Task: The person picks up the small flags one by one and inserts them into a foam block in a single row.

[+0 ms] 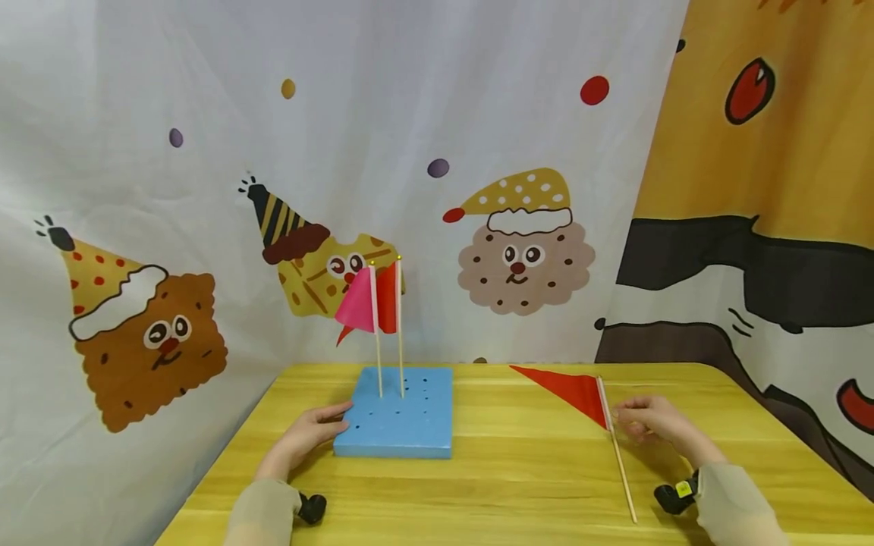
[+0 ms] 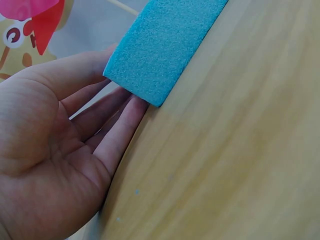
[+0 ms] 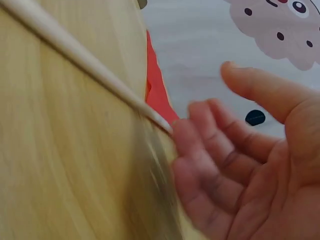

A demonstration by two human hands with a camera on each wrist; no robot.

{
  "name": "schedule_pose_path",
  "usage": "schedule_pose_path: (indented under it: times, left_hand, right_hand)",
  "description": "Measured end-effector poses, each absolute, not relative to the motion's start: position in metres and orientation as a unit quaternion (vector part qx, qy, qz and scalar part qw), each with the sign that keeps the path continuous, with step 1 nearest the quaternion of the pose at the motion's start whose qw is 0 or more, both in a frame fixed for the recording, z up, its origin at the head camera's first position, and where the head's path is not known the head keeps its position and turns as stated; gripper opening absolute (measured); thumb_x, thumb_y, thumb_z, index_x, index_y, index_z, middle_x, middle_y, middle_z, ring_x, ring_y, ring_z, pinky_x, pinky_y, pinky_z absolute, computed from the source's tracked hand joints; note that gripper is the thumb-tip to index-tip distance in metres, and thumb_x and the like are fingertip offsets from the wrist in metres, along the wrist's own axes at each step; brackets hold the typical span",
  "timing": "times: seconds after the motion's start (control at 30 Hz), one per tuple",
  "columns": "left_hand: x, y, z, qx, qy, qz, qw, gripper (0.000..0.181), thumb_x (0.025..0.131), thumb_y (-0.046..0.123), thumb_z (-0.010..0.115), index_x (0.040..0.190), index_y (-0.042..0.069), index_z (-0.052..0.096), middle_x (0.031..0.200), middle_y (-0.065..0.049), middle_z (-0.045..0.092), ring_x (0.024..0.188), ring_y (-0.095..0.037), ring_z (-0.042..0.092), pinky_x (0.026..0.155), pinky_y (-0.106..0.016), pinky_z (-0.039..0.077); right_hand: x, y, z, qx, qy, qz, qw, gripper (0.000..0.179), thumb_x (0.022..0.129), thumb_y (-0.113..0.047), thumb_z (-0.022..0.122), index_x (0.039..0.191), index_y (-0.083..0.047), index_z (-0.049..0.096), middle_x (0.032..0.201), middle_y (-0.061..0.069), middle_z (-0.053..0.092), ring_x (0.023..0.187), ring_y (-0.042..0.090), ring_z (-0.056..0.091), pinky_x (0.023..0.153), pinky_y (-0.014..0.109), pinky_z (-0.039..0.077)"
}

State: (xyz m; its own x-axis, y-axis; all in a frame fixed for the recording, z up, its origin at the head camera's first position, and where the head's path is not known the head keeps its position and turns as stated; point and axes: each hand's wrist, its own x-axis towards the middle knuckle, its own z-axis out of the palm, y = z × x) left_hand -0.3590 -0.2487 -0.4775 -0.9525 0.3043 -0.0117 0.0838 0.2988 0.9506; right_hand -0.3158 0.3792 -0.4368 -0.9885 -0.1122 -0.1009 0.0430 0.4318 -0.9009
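Note:
The left hand [image 1: 315, 429] rests at the left side of a blue foam block [image 1: 423, 432] that has small holes in its top. In the left wrist view its fairly straight fingers [image 2: 120, 135] touch the block's lower edge, and the thumb lies along the upper edge. A pink flag [image 1: 356, 309] and a red flag [image 1: 387, 303] stand upright in the block on thin sticks. To the right, a red triangular flag [image 1: 573, 392] lies on the table with its stick toward me. The right hand [image 1: 649, 419], loosely bent with the thumb apart, is beside that stick [image 3: 85, 57].
The wooden table [image 1: 519, 485] holds the block left of centre and the lying flag right of centre. Behind it hangs a pale cloth [image 1: 382, 114] printed with cartoon biscuits. Each wrist wears a small black camera [image 1: 312, 509].

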Motion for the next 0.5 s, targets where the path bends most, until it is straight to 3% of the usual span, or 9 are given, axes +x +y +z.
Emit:
schedule_pose_path:
  times: [0.17,0.5]
  left_hand:
    - [-0.360,-0.247,-0.477,0.123,0.800,0.578,0.103,0.055,0.096,0.023,0.064,0.144,0.003,0.046,0.149,-0.025,0.036,0.129,-0.039,0.045,0.102,-0.044,0.045]
    - [-0.360,-0.249,-0.476,0.122,0.799,0.581,0.098,0.056,0.096,0.022,0.064,0.144,0.002,0.046,0.150,-0.025,0.034,0.133,-0.041,0.039,0.103,-0.045,0.043]
  right_hand:
    - [-0.307,0.385,-0.442,0.036,0.864,-0.493,0.095,0.041,0.092,-0.024,0.066,0.112,0.012,0.061,0.083,0.006,0.064,0.072,0.022,0.066,0.064,0.037,0.057]
    - [-0.308,0.375,-0.448,0.055,0.887,-0.451,0.086,0.023,0.087,-0.025,0.071,0.084,-0.002,0.067,0.065,0.002,0.057,0.054,0.015,0.055,0.052,0.033,0.054]
